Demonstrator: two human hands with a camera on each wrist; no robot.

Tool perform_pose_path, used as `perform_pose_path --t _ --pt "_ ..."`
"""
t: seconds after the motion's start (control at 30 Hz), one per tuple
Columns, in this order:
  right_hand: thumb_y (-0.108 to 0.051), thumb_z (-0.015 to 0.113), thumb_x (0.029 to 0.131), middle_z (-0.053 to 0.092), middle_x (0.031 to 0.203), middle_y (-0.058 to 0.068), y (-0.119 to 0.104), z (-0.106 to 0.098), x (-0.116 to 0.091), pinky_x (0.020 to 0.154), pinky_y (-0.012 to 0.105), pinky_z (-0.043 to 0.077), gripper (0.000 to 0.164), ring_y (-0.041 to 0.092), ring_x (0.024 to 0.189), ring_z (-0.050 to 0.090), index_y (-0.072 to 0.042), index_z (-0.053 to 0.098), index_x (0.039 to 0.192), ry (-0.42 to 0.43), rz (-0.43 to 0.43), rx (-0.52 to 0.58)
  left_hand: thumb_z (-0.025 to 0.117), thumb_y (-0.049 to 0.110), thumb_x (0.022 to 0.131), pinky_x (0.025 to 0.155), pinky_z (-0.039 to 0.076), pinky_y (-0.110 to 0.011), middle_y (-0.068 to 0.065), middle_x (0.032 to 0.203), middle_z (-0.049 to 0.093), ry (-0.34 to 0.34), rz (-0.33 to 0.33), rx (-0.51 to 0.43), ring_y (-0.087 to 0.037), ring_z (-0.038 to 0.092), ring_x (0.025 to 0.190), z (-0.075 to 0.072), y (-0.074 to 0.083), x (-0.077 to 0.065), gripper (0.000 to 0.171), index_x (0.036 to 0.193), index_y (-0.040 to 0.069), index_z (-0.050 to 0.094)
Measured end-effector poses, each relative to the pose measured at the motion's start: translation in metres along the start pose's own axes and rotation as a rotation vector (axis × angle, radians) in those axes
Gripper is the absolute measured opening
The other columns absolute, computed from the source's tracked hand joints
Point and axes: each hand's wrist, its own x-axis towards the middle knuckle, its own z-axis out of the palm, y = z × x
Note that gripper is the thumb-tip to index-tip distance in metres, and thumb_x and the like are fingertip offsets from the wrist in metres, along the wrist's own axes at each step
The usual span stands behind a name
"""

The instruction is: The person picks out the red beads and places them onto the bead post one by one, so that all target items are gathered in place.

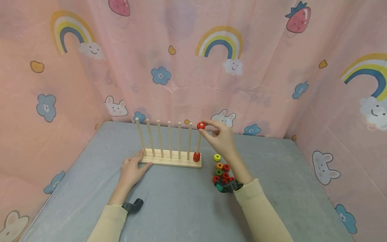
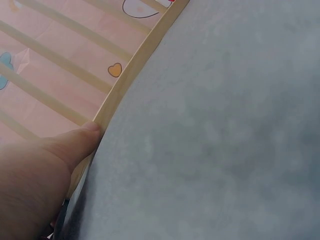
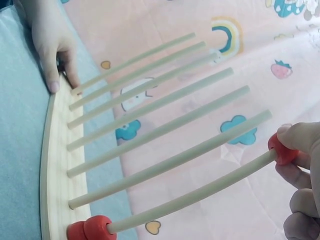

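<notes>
A pale wooden base [image 1: 170,162] carries a row of several upright pegs [image 1: 170,139]. Two red beads [image 1: 197,157] sit stacked at the foot of the rightmost peg. At that peg's top, my right hand [image 1: 222,137] pinches another red bead [image 3: 283,149] between thumb and fingers; the peg's tip shows in its hole. My left hand [image 1: 132,170] grips the left end of the base, thumb along the front edge and fingers behind, as the right wrist view also shows. In the left wrist view the thumb [image 2: 82,140] presses on the base's edge.
Right of the base, loose beads lie on the grey table [image 1: 181,201]: a yellow bead [image 1: 217,157], an orange bead [image 1: 219,166], a green bead [image 1: 218,172] and several red ones [image 1: 226,167], partly hidden by the right wrist's camera strap [image 1: 228,186]. A pink patterned curtain [image 1: 187,84] hangs behind.
</notes>
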Motion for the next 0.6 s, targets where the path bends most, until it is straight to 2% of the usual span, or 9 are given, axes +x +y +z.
perform_pose_path --t 0.33,0.6 --pt "-0.017 0.084 0.094 0.076 0.109 0.012 0.0001 -0.0010 -0.0010 0.047 0.025 0.027 0.034 0.006 0.045 0.027 -0.006 0.078 0.126 -0.001 0.001 0.005 0.075 0.037 0.100 0.102 0.036 -0.057 -0.017 0.166 0.041 0.018 0.015 0.001 -0.043 0.049 0.122 -0.0005 0.0021 -0.0014 0.077 0.160 0.001 0.043" --pt "-0.018 0.083 0.095 0.076 0.111 0.010 0.0005 -0.0005 -0.0005 0.046 0.026 0.027 0.034 0.007 0.045 0.028 -0.007 0.078 0.126 -0.010 0.005 0.011 0.073 0.039 0.101 0.099 0.037 -0.055 -0.016 0.167 0.040 0.002 0.004 0.011 -0.040 0.049 0.117 0.0000 -0.0001 -0.0003 0.077 0.161 0.002 0.042"
